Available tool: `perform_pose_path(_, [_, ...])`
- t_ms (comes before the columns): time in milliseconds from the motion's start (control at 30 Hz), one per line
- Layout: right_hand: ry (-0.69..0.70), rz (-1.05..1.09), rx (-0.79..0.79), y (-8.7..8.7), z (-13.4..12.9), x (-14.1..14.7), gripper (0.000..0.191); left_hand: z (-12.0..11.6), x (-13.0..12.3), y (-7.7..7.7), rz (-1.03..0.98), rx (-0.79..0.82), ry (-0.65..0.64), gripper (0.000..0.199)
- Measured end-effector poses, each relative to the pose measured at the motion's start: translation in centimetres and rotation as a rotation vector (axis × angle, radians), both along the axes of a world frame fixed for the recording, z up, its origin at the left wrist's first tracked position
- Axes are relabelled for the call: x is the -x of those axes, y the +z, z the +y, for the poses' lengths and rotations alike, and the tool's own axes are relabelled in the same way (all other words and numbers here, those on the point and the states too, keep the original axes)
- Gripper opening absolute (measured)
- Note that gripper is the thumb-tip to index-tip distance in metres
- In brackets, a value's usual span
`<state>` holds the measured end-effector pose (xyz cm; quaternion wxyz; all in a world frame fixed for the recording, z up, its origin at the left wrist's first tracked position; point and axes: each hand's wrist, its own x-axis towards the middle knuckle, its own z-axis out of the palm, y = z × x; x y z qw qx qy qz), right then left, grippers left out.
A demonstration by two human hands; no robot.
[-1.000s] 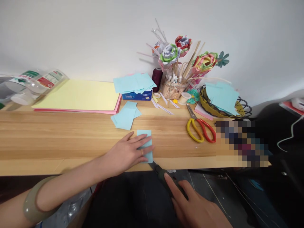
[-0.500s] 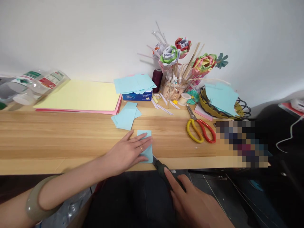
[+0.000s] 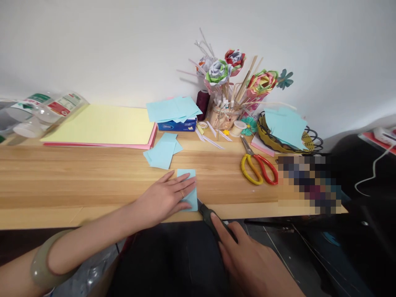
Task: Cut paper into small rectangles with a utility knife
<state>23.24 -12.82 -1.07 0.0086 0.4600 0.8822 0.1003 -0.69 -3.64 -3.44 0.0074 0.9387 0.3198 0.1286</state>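
Observation:
My left hand [image 3: 168, 196] lies flat with its fingers spread over a small blue sheet of paper [image 3: 191, 202], pressing it to the table near the front edge. A ring and a thick bangle are on that hand and arm. My right hand [image 3: 241, 251] is wrapped round the dark handle of a knife [image 3: 210, 216], index finger stretched along the top. The short blade meets the paper's right edge close to its near corner. Other blue paper pieces [image 3: 165, 152] overlap just beyond my left hand. To the right lie scissors [image 3: 255, 163] with one yellow and one red handle.
Yellow and pink paper [image 3: 102, 126] is stacked at left, beside plastic bottles [image 3: 46, 109]. Behind stand a blue box [image 3: 177, 125] topped with blue sheets, a pot [image 3: 224, 117] of paper flowers, and a basket [image 3: 266, 134] holding blue paper. The wooden table's [image 3: 102, 216] front edge is close.
My right hand and the knife have shifted slightly forward along the paper's right edge. My left hand stays flat on the sheet. The whole view has drifted a little.

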Motion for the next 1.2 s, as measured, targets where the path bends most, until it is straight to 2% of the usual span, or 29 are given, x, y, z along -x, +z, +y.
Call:
perform_pose_path(200, [-0.013, 0.017, -0.116, 0.4, 1.1, 1.1, 0.048, 0.0, 0.0, 0.1, 0.006, -0.001, -0.007, 0.05])
perform_pose_path(400, [-0.012, 0.012, -0.136, 0.5, 1.3, 1.3, 0.047, 0.0, -0.2, -0.3, 0.039, -0.017, 0.066, 0.061])
perform_pose_path(500, [-0.009, 0.012, -0.144, 0.5, 1.3, 1.2, 0.046, 0.0, -0.2, -0.6, 0.052, -0.043, 0.088, 0.059])
perform_pose_path(767, [-0.012, 0.01, -0.147, 0.6, 1.5, 1.3, 0.049, 0.2, -0.1, -0.6, 0.076, -0.09, 0.06, 0.062])
perform_pose_path(1200, [-0.018, 0.006, -0.145, 0.5, 1.8, 1.2, 0.047, 0.1, -0.1, -0.6, 0.058, -0.054, 0.07, 0.064])
